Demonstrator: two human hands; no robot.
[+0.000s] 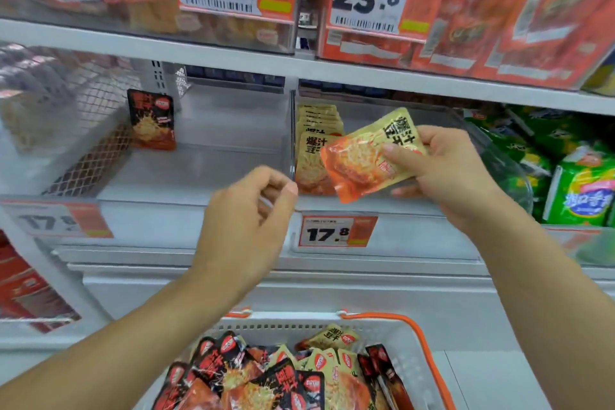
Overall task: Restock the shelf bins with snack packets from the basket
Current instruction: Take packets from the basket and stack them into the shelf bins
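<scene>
A shop aisle: white shelves [233,58] carry price tags [337,230] (17.8, 23.8, with barcodes) and clear bins [213,130] of packaged snacks.

A basket [429,359] of snack packets [266,373] sits below the shelf bins. In the left bin [199,173] one packet [152,120] stands at the back left; in the right bin [376,110] a row of packets [312,143] stands along its left wall. The right hand [442,173] holds a packet [362,160] over that bin, the left hand [246,220] beside it.
</scene>
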